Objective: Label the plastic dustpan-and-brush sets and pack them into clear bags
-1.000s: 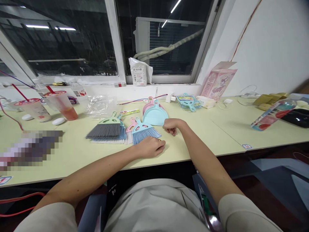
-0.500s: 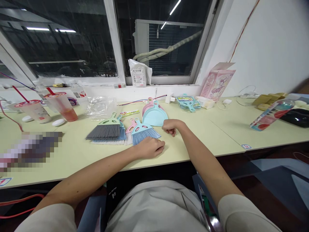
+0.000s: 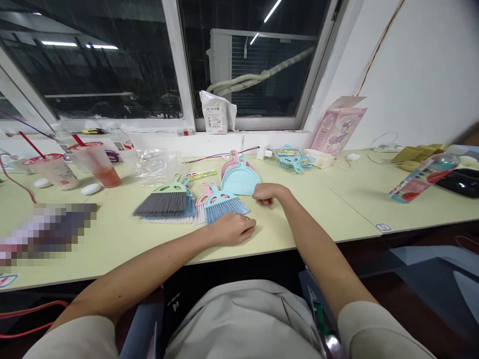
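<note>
From where I stand, the pale yellow table (image 3: 348,192) takes up most of the space, with a pink box (image 3: 339,129) toward its back, right of centre. A green-handled brush with grey bristles (image 3: 164,199) lies on top of other brushes at left. The light-blue dustpan (image 3: 241,182) lies centrally, overlapping a pink dustpan (image 3: 229,162); nearer the person is a light-blue brush (image 3: 220,203). The left hand (image 3: 234,228) rests just beside its bristles, the right hand (image 3: 267,193) at the dustpan's near right corner; contact I can't judge. Both hands' fingers are curled into loose fists.
</note>
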Demonstrator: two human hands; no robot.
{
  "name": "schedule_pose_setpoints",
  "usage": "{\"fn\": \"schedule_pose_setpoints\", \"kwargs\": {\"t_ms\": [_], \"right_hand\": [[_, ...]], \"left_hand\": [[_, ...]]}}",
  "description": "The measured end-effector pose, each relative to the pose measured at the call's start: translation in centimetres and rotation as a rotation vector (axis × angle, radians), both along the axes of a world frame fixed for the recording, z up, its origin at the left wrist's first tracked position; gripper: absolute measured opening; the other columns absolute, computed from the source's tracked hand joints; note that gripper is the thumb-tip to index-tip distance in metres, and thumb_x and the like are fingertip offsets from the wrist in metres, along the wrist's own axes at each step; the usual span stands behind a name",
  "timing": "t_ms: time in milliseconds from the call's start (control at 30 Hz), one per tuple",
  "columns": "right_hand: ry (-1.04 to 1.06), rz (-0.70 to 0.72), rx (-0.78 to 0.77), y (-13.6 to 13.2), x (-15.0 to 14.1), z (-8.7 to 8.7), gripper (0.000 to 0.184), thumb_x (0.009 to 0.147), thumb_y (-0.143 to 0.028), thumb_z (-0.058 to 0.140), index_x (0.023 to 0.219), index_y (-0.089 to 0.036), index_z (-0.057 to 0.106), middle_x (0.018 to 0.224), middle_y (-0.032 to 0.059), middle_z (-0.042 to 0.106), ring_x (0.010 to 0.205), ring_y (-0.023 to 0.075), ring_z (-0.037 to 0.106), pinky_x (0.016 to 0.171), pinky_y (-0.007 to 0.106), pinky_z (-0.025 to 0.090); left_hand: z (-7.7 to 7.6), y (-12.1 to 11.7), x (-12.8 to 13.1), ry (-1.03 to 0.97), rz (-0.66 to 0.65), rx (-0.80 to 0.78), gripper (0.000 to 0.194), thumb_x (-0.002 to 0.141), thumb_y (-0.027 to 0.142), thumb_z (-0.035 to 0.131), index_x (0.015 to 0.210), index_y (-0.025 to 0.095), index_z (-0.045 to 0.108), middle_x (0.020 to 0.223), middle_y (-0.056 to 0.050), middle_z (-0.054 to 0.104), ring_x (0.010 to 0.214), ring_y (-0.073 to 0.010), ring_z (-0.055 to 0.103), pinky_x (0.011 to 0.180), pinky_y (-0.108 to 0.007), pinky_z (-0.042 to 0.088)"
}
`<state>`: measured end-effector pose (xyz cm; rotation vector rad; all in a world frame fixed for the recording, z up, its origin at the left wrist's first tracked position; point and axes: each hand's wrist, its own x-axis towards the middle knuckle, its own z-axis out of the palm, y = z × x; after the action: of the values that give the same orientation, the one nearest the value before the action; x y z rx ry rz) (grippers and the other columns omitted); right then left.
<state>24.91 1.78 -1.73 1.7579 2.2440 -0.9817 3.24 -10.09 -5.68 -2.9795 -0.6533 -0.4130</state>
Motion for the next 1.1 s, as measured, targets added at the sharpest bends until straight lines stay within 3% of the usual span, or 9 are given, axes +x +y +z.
{"fn": "schedule_pose_setpoints", "kwargs": {"t_ms": [100,167,233,367,533,800,967,1100], "right_hand": [[0.096,-0.146,0.432,0.4,0.3,0.5,0.02,0.085,-0.024,0.055,0.068,-0.017,0.065,0.065,0.0081,0.064,0.065,0.0201,0.062,0.062,0.029,0.043],[0.118,-0.345,0.714,0.8,0.3,0.4,0.023,0.091,-0.028,0.051,0.08,-0.018,0.068,0.082,0.0103,0.071,0.08,0.0226,0.066,0.069,0.03,0.044],[0.097,-0.492,0.838,1.1,0.1,-0.1,0.023,0.094,-0.033,0.051,0.095,-0.019,0.069,0.1,0.0124,0.073,0.093,0.0256,0.067,0.076,0.032,0.046],[0.052,-0.527,0.77,1.5,-0.4,-1.6,0.037,0.095,-0.044,0.058,0.118,-0.016,0.064,0.125,0.0188,0.067,0.114,0.0319,0.063,0.088,0.038,0.05],[0.017,-0.538,0.664,2.0,-0.8,-2.6,0.035,0.097,-0.038,0.059,0.121,-0.014,0.062,0.124,0.021,0.067,0.118,0.0347,0.064,0.09,0.042,0.051],[0.034,-0.565,0.667,2.5,-0.7,-3.0,0.015,0.095,-0.024,0.056,0.103,-0.018,0.067,0.117,0.0209,0.068,0.104,0.0338,0.068,0.083,0.043,0.051],[0.29,-0.638,0.838,2.7,-0.3,-2.6,0.009,0.095,-0.022,0.05,0.093,-0.022,0.059,0.099,0.0136,0.067,0.091,0.0287,0.063,0.079,0.038,0.047],[0.577,-0.719,0.963,3.5,0.5,-2.3,0.01,0.095,-0.024,0.047,0.086,-0.024,0.052,0.085,0.006,0.062,0.085,0.0246,0.058,0.082,0.036,0.044]], "left_hand": [[0.4,0.7,-0.5,-0.099,0.063,0.155,0.028,0.104,0.028,0.043,0.083,0.021,0.06,0.073,-0.006,0.067,0.066,-0.019,0.063,0.059,-0.033,0.037],[1.0,1.6,-1.1,-0.179,0.226,0.257,0.029,0.104,0.028,0.042,0.086,0.02,0.063,0.077,-0.009,0.069,0.073,-0.0223,0.065,0.063,-0.034,0.041],[1.6,2.8,-2.0,-0.228,0.434,0.302,0.028,0.104,0.028,0.042,0.092,0.019,0.066,0.084,-0.011,0.071,0.084,-0.0259,0.068,0.07,-0.036,0.045],[2.2,4.8,-3.8,-0.186,0.776,0.236,0.025,0.1,0.027,0.048,0.106,0.016,0.069,0.105,-0.017,0.071,0.104,-0.033,0.067,0.08,-0.041,0.05],[1.9,5.8,-4.7,-0.062,0.962,0.003,0.032,0.098,0.027,0.047,0.12,0.013,0.066,0.114,-0.021,0.071,0.108,-0.0366,0.067,0.084,-0.044,0.053],[1.6,6.2,-4.7,0.014,0.967,-0.039,0.032,0.096,0.019,0.047,0.116,0.01,0.07,0.115,-0.023,0.071,0.114,-0.0373,0.066,0.087,-0.045,0.054],[1.5,6.5,-5.1,0.025,0.951,-0.07,0.03,0.096,0.027,0.056,0.115,0.01,0.071,0.119,-0.023,0.07,0.113,-0.0364,0.066,0.086,-0.043,0.054],[1.0,7.0,-5.2,0.046,0.898,-0.017,0.029,0.096,0.023,0.052,0.109,0.009,0.074,0.117,-0.024,0.07,0.115,-0.0369,0.064,0.094,-0.045,0.052]]}}
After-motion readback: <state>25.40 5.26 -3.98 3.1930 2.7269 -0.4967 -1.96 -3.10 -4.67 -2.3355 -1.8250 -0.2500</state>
